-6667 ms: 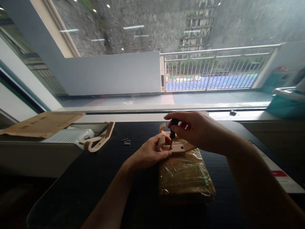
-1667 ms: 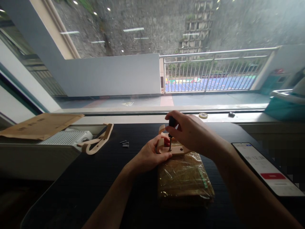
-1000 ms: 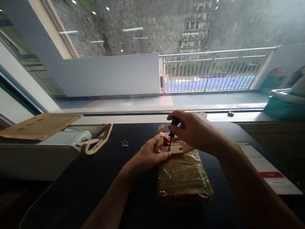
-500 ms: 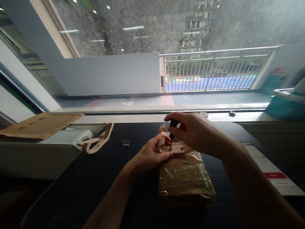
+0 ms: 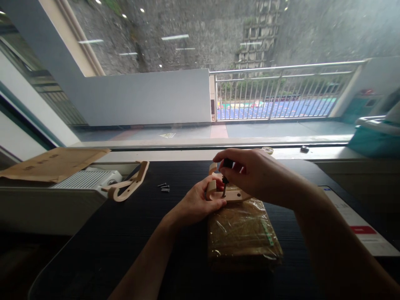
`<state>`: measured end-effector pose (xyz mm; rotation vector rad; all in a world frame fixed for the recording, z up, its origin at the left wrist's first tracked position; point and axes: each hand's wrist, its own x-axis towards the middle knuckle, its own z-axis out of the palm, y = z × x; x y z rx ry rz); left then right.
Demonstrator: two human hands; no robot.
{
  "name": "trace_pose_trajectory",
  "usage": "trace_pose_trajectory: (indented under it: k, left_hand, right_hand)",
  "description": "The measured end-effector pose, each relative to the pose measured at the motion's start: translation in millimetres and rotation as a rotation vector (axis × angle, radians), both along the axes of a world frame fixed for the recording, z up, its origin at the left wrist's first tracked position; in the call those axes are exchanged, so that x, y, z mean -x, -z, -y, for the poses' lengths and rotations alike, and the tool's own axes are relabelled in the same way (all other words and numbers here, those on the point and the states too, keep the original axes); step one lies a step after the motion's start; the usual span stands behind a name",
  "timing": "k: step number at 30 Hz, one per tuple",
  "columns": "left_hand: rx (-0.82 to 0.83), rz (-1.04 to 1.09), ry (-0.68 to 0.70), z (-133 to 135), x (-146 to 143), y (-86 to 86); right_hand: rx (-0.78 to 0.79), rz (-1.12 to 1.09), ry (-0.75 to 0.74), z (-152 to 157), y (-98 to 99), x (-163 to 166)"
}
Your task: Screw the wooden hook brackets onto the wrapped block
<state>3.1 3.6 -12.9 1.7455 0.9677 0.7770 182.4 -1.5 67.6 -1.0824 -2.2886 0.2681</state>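
1. The right hand (image 5: 250,175) hides most of the small screwdriver (image 5: 225,175); its fingers are pinched around the dark handle, the tip standing upright on the wooden piece (image 5: 229,192). Whether a screw sits under the tip is too small to tell.
2. The left hand (image 5: 195,203) clamps the wooden piece's near-left end, fingers closed on it.
3. The wooden piece rests on the far end of a plastic-wrapped packet (image 5: 242,231); the contents are unclear through the film.
4. Left of the wooden piece lie loose screws (image 5: 164,187) and a second wooden part (image 5: 129,183) on the black table (image 5: 109,237); a window runs behind.
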Motion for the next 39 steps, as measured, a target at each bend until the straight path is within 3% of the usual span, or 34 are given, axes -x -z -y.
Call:
trace_pose_trajectory:
  k: [14, 27, 36, 39]
  left_hand:
    - [-0.019, -0.006, -0.013, 0, 0, 2.2]
    - [0.048, 0.048, -0.018, 2, -1, -2.6]
    - [-0.012, -0.007, -0.019, 0, -1, 1.2]
    - [-0.016, -0.013, -0.019, 1, -1, 0.1]
  right_hand:
    - [-0.045, -0.005, 0.116, -9, 4.5, 3]
    - [0.008, 0.026, -0.024, 5, -3.5, 3]
    - [-0.035, 0.014, 0.125, -9, 1.4, 1]
    - [-0.027, 0.006, 0.098, -7, 1.5, 1]
